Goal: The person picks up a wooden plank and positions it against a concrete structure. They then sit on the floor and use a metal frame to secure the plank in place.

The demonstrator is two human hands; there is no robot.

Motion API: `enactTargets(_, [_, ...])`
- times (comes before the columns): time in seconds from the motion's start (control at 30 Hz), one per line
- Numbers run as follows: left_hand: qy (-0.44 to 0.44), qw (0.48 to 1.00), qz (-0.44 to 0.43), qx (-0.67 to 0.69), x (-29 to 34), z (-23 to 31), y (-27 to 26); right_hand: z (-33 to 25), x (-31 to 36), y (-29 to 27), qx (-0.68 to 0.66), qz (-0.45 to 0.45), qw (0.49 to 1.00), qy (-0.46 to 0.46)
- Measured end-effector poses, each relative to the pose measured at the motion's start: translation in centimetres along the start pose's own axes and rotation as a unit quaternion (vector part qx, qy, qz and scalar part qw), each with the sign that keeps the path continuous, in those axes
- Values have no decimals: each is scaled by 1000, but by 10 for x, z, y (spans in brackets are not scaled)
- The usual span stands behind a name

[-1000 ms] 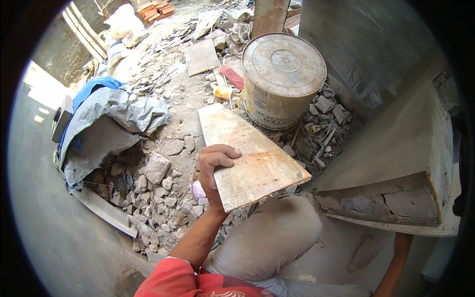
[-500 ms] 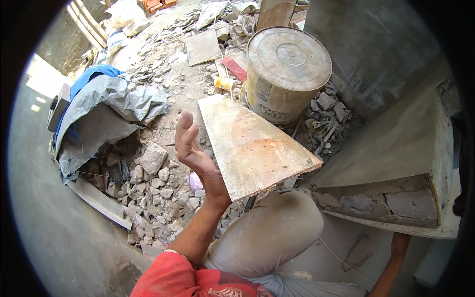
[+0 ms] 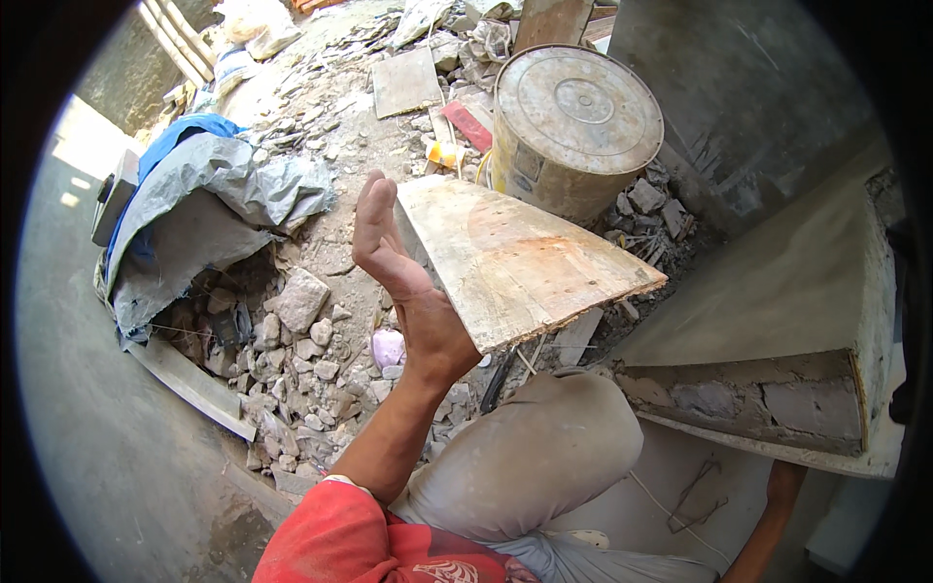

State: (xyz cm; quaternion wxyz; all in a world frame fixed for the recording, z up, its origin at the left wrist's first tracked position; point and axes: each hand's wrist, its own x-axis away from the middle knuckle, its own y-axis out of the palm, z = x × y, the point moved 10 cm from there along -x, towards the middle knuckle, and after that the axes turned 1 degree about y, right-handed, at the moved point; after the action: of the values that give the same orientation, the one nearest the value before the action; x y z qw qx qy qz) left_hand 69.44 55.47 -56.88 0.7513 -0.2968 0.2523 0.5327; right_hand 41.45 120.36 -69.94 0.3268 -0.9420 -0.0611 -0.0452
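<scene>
A wedge-shaped wooden board [image 3: 530, 257], pale with reddish-brown stains, is held in front of me above my bent knee. My left hand [image 3: 403, 277] supports it at its left edge, the palm under the board and the visible fingers stretched upward; the thumb is hidden behind it. At the lower right, my right forearm [image 3: 773, 515] reaches up to the underside of a plastered masonry ledge [image 3: 748, 394]. That ledge hides my right hand, so its fingers do not show.
A lidded, dirty bucket [image 3: 578, 126] stands beyond the board. Broken stones [image 3: 301, 301] and rubble cover the ground. At left a grey sheet [image 3: 204, 180] drapes over a heap. A flat square tile [image 3: 406, 83] and a red strip [image 3: 468, 126] lie farther off.
The board has shifted right and tilted, its near corner rising away from my knee. My left hand has moved with it. The right forearm stays almost where it was.
</scene>
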Motion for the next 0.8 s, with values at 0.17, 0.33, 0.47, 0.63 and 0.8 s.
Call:
enactTargets(0.17, [-4,1000,13,26,3,-2,1,13,-14,-9,-17,-15,999,-23])
enactTargets(0.33, [-120,991,-2,54,34,-26,-3,33,-20,-17,-29,-16,998,-45])
enactTargets(0.47, [-77,976,-174,-108,81,-11,-10,19,-7,-10,17,-4,999,-36])
enactTargets(0.63, [-199,949,-244,-29,123,-41,-37,-25,14,3,234,9,972,-13])
enactTargets(0.8, [-393,888,-196,138,149,-121,-48,-15,7,7,152,-12,988,26])
